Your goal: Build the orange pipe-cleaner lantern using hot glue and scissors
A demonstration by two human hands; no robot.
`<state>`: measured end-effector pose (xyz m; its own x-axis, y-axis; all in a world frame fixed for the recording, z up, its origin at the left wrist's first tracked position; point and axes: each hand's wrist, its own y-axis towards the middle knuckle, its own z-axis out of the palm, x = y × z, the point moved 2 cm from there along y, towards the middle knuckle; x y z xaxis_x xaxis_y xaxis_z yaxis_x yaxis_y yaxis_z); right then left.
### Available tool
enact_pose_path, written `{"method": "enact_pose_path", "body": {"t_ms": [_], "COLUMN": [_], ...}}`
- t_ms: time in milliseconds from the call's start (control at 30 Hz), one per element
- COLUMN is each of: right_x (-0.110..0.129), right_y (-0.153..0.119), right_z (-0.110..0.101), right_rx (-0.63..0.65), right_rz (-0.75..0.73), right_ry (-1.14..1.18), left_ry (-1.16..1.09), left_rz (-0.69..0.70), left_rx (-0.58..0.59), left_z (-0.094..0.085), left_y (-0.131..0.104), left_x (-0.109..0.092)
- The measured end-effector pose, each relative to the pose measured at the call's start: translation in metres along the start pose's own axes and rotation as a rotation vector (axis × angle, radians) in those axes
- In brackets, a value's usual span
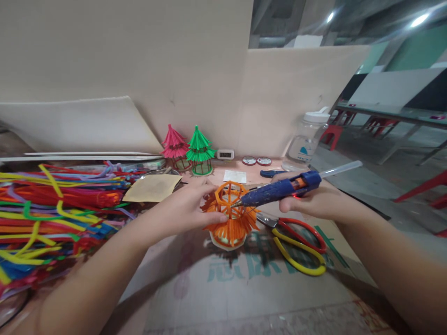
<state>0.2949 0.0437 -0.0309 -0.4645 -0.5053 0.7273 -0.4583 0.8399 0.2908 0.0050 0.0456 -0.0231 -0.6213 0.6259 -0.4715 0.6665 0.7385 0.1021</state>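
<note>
Orange model (231, 229) mid-frame, between your left thumb in front and fingers behind; your left hand (190, 204) pinches its left side. Right of center, your right hand (309, 201) is curled around the glue gun (267, 192), nozzle at the model's top. Scissors (296, 246) lower right.

At centre, the left grip (192, 204) holds an orange model (230, 229) while the right grip (314, 200) holds a blue glue gun (268, 191) pointed at its upper part. Scissors (299, 263) lie lower right; pipe cleaners (56, 209) crowd the left.
</note>
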Motion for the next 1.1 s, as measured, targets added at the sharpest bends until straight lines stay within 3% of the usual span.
{"method": "enact_pose_path", "body": {"t_ms": [467, 633, 800, 967, 1100], "right_x": [0.012, 0.005, 0.005, 0.008, 0.004], "right_y": [0.003, 0.002, 0.0, 0.001, 0.002], "right_z": [0.0, -0.002, -0.003, -0.003, -0.002], "right_rx": [0.018, 0.025, 0.101, 0.192, 0.137], "right_rz": [0.016, 0.014, -0.012, -0.037, -0.049], "right_ry": [-0.006, -0.007, -0.003, 0.137, 0.266], "left_ry": [-0.041, -0.024, -0.047, 0.022, 0.077], "left_rz": [-0.011, -0.023, -0.007, -0.04, -0.08], "left_rx": [0.01, 0.015, 0.007, 0.009, 0.005], "left_z": [0.0, 0.0, 0.0, -0.005, -0.012], "left_y": [0.0, 0.0, 0.0, 0.0, 0.0], "left_x": [0.0, -0.001, -0.001, 0.002, 0.007]}}
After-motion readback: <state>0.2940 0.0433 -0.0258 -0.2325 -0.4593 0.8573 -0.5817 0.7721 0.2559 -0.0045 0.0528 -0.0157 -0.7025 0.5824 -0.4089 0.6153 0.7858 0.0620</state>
